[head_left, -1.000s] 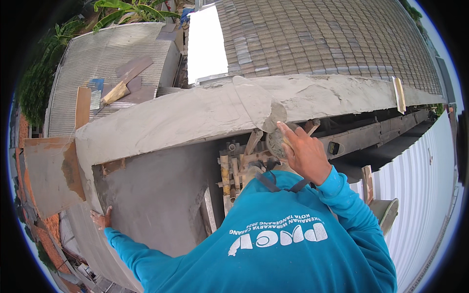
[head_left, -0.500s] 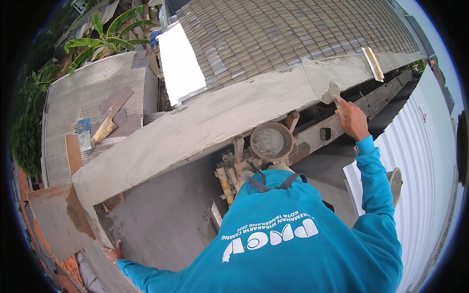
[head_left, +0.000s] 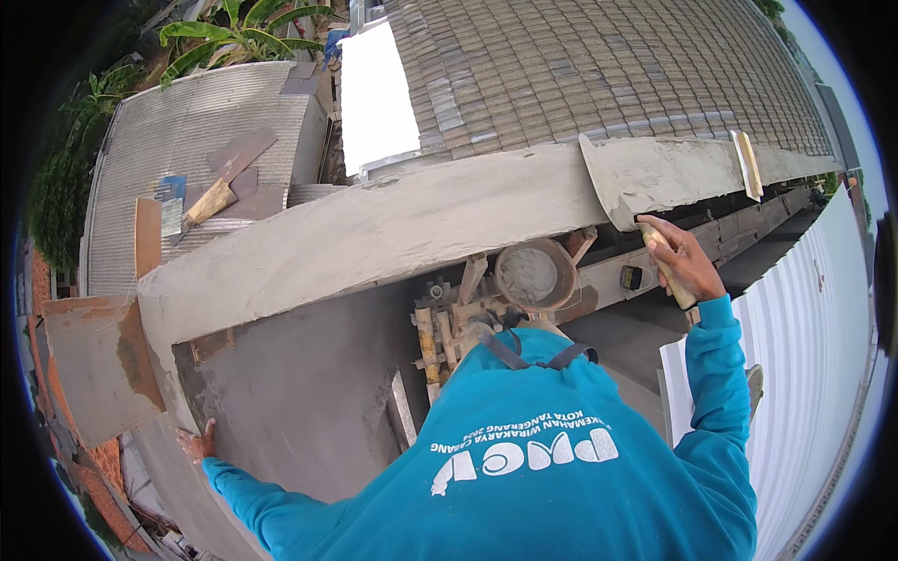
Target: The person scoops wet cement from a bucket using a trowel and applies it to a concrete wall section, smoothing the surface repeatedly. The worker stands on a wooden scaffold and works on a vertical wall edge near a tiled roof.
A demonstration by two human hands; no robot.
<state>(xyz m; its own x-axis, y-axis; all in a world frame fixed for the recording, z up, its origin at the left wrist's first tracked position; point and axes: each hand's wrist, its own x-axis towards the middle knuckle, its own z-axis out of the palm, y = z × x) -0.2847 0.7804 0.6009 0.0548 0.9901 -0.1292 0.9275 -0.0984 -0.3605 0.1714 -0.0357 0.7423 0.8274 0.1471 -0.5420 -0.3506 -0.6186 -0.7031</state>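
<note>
My right hand [head_left: 690, 262] is closed round the wooden handle [head_left: 675, 285] of what looks like a trowel. It is at the near edge of a long grey plastered ledge [head_left: 421, 224]. The tool's blade is hard to tell from the wet grey plaster beside it. Below and left of this hand, a round bucket [head_left: 568, 292] holds grey mortar [head_left: 528, 274]. Far to the left, my left hand [head_left: 196, 441] rests with spread fingers on the edge of the grey wall top, holding nothing.
A tiled roof [head_left: 561, 75] rises beyond the ledge, with a folded pale strip [head_left: 746, 166] lying across it. Bamboo poles [head_left: 428, 346] stand under the bucket. A dark drop opens below the ledge. White corrugated sheeting [head_left: 804, 346] slopes at right; a stained board [head_left: 98, 365] lies at left.
The view has shifted, so the ledge and bucket sit differently. My right hand has turned the tool, showing more of its handle. My left hand stays on the wall edge.
</note>
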